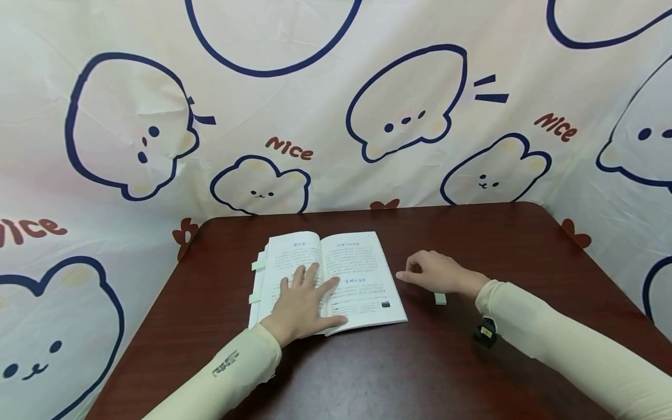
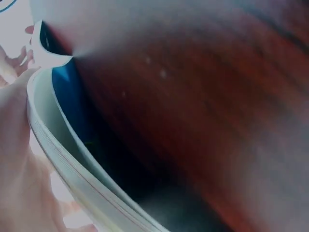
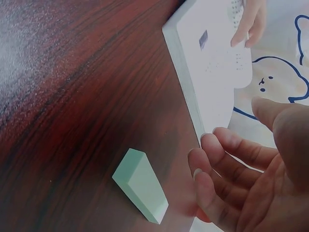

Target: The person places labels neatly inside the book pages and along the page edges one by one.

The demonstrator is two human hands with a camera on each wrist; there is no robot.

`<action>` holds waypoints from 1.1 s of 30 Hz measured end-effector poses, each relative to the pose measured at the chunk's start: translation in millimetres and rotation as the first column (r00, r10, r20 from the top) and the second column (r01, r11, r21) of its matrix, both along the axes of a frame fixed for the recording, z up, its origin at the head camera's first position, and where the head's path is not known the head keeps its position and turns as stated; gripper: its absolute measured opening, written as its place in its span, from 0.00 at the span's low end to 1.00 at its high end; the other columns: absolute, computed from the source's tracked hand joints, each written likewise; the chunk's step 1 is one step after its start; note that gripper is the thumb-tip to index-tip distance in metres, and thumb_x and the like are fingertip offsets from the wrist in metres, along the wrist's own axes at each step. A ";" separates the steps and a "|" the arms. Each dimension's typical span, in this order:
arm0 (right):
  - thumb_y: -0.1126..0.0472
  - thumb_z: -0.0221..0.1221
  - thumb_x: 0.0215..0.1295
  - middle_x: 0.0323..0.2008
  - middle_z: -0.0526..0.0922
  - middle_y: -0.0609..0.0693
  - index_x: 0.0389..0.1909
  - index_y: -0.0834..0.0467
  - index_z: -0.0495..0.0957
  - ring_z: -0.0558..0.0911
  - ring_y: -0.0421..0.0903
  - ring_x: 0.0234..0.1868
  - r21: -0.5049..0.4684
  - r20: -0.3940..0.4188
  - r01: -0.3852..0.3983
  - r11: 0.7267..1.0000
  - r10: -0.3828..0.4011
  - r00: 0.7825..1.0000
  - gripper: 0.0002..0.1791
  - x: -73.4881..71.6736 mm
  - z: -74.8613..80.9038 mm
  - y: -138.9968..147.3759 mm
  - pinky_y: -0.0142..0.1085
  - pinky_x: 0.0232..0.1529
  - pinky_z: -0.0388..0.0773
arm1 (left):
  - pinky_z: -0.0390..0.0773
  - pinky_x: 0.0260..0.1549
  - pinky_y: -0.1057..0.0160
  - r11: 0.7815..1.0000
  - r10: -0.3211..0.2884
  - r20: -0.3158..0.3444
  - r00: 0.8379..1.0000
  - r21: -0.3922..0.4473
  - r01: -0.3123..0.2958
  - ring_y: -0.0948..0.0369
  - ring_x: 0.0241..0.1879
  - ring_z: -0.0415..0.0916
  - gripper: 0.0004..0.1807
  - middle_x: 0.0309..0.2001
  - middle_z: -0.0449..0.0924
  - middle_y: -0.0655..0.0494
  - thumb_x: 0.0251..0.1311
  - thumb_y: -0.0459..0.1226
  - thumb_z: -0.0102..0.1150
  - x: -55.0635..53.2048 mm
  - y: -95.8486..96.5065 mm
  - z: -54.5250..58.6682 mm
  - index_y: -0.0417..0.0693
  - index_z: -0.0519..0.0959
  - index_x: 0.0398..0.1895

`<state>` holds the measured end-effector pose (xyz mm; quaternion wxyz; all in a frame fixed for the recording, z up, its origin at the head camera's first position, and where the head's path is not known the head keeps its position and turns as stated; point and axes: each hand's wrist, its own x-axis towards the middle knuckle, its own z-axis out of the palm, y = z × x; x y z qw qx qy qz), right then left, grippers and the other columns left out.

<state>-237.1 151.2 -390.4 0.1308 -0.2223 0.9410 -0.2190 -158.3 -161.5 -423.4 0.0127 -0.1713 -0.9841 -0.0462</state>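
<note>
An open book (image 1: pixel 388 294) with printed pages lies on the table, several pale green tabs (image 1: pixel 255 298) sticking out from its left side. My left hand (image 1: pixel 300 303) rests flat over the lower middle of the book, fingers spread across both pages. The left wrist view looks along the curved page edges (image 2: pixel 89 176). To the right of the book, my right hand (image 1: pixel 443 273) hovers with loosely curled fingers, thumb apart from them and nothing held. Just below that hand is a small pale green pad of sticky notes (image 3: pixel 141 186), close beside the fingers in the right wrist view.
The dark red-brown wooden table (image 1: pixel 362 379) extends on all sides of the book. A cream cloth backdrop (image 1: pixel 336 116) with cartoon bears stands behind and at both sides. A small black device (image 1: pixel 485 332) hangs under the right sleeve cuff.
</note>
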 end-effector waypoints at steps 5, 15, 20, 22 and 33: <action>0.46 0.60 0.71 0.15 0.70 0.43 0.30 0.53 0.83 0.69 0.40 0.18 -0.003 -0.003 -0.009 1.000 0.009 1.000 0.17 0.5 -1.7 1.1 0.33 0.22 0.65 | 0.63 0.61 0.27 1.000 -0.018 -0.049 0.999 0.000 0.018 0.35 0.74 0.55 0.46 0.76 0.58 0.42 0.51 0.76 0.53 -1.2 4.1 -3.2 0.69 0.70 0.72; 0.45 0.59 0.72 0.14 0.68 0.42 0.28 0.53 0.83 0.67 0.39 0.17 -0.016 -0.007 -0.015 1.000 0.015 1.000 0.18 0.3 -2.0 4.7 0.33 0.20 0.63 | 0.59 0.65 0.26 0.995 -0.086 0.035 0.996 0.058 0.084 0.33 0.76 0.51 0.46 0.78 0.54 0.39 0.52 0.72 0.59 -9.6 -2.8 -1.8 0.68 0.67 0.74; 0.46 0.59 0.71 0.13 0.67 0.42 0.30 0.54 0.83 0.67 0.39 0.16 -0.012 -0.022 -0.001 1.000 0.001 1.000 0.17 -0.3 -2.0 8.5 0.33 0.20 0.63 | 0.53 0.65 0.23 0.991 -0.051 0.111 0.993 0.126 0.037 0.32 0.77 0.45 0.47 0.79 0.49 0.38 0.52 0.71 0.61 -7.9 1.7 2.6 0.65 0.67 0.74; 0.46 0.59 0.71 0.13 0.67 0.42 0.31 0.54 0.84 0.67 0.39 0.16 -0.011 -0.024 0.000 1.000 0.000 1.000 0.17 -0.3 -1.6 10.3 0.33 0.20 0.64 | 0.51 0.67 0.23 0.992 -0.034 0.132 0.991 0.128 0.017 0.32 0.78 0.43 0.48 0.80 0.46 0.37 0.52 0.71 0.60 -6.9 3.6 3.3 0.65 0.66 0.75; 0.45 0.59 0.72 0.19 0.76 0.45 0.32 0.55 0.84 0.71 0.41 0.19 0.007 -0.015 0.014 1.000 -0.014 1.000 0.18 -3.8 -2.3 24.0 0.34 0.22 0.67 | 0.52 0.67 0.23 0.991 0.016 0.122 0.992 0.131 -0.032 0.33 0.78 0.45 0.44 0.79 0.46 0.33 0.55 0.70 0.59 -5.0 7.9 6.0 0.67 0.68 0.74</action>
